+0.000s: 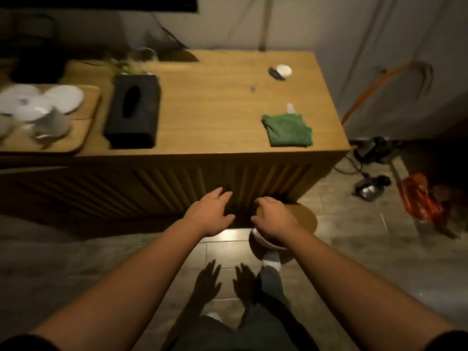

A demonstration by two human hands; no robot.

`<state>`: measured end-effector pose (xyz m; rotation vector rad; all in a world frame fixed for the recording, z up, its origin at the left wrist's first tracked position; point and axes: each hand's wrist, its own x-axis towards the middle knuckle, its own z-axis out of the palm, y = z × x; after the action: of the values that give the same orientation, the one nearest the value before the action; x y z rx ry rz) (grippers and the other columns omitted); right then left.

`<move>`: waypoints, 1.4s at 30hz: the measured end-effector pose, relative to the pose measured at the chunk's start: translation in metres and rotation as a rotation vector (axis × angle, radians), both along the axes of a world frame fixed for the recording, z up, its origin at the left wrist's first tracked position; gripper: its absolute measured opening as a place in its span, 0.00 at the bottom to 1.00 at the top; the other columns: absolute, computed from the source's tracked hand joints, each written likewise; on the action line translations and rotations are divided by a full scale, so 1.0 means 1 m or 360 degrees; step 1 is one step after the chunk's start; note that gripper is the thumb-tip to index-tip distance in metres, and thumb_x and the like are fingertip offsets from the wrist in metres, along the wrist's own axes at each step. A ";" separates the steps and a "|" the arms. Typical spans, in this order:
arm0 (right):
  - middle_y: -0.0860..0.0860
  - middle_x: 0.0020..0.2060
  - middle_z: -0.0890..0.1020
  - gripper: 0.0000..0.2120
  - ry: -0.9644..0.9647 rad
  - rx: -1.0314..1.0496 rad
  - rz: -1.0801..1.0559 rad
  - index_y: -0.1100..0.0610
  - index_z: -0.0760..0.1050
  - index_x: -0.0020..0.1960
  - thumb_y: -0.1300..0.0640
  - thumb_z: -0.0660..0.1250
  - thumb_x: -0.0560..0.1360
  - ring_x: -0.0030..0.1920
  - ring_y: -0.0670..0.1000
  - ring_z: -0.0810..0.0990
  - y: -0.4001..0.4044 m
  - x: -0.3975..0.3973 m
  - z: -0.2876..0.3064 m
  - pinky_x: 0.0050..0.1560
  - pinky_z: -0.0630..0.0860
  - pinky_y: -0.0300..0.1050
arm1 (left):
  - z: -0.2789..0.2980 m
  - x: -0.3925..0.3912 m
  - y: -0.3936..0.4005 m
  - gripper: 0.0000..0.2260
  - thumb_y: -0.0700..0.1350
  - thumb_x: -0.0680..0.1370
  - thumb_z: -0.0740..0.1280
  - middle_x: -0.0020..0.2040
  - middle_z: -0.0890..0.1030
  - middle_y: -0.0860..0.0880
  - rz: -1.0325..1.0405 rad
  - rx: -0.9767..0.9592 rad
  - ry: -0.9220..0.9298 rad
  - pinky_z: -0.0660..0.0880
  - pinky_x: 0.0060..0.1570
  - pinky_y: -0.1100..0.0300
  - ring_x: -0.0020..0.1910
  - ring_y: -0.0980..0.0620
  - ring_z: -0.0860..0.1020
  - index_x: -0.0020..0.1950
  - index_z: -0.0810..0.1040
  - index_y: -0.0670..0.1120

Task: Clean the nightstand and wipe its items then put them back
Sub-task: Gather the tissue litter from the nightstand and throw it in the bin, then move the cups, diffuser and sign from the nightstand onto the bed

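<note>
1. A dim room with a tiled floor; the wooden nightstand (215, 102) stands against the far wall.
2. On it: a green cloth (287, 130) near right, a black tissue box (133, 112) left, and a tray of white dishes (86, 138) far left.
3. The left hand (210, 215) hangs spread and empty; the right hand (274, 219) is loosely curled, its hold unclear.
4. Risk: the crowded dishes could be knocked during wiping.

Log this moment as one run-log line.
left hand: open, empty | right hand: open, empty, both below the top | green cloth: untouched on nightstand | tissue box: on top
</note>
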<state>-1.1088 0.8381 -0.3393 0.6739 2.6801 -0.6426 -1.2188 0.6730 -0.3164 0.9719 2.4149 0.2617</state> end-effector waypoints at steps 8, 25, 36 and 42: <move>0.48 0.66 0.73 0.26 0.0226 0.0097 0.0728 0.49 0.67 0.68 0.45 0.68 0.72 0.65 0.51 0.72 -0.143 -0.059 0.102 0.61 0.74 0.50 | 0.115 0.002 -0.164 0.31 0.57 0.76 0.63 0.76 0.57 0.49 0.0536 0.0191 0.0364 0.65 0.67 0.48 0.74 0.49 0.58 0.75 0.56 0.55; 0.50 0.64 0.73 0.25 0.0814 -0.0158 0.2867 0.50 0.65 0.70 0.45 0.63 0.75 0.59 0.54 0.75 -0.494 -0.005 0.227 0.55 0.74 0.48 | 0.227 0.293 -0.438 0.30 0.58 0.75 0.58 0.70 0.67 0.38 0.2396 -0.0332 0.1009 0.68 0.64 0.52 0.69 0.42 0.68 0.72 0.66 0.40; 0.49 0.67 0.72 0.25 0.0910 -0.0539 0.4037 0.49 0.66 0.69 0.46 0.64 0.75 0.64 0.53 0.72 -0.651 0.305 0.259 0.60 0.72 0.51 | 0.226 0.625 -0.437 0.32 0.63 0.74 0.59 0.76 0.56 0.49 0.3837 -0.0550 0.0928 0.61 0.69 0.48 0.73 0.47 0.58 0.75 0.57 0.54; 0.48 0.69 0.69 0.25 0.0824 -0.0642 0.4472 0.48 0.63 0.71 0.45 0.62 0.76 0.66 0.52 0.69 -0.710 0.467 0.258 0.64 0.68 0.50 | 0.238 0.766 -0.443 0.33 0.62 0.75 0.60 0.77 0.55 0.47 0.4219 -0.0765 0.0881 0.59 0.70 0.48 0.75 0.47 0.55 0.76 0.56 0.51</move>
<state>-0.6421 0.1283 -0.0817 -2.7539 1.0095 -0.1581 -0.4531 0.2302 -0.0784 -2.7913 2.0289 0.1420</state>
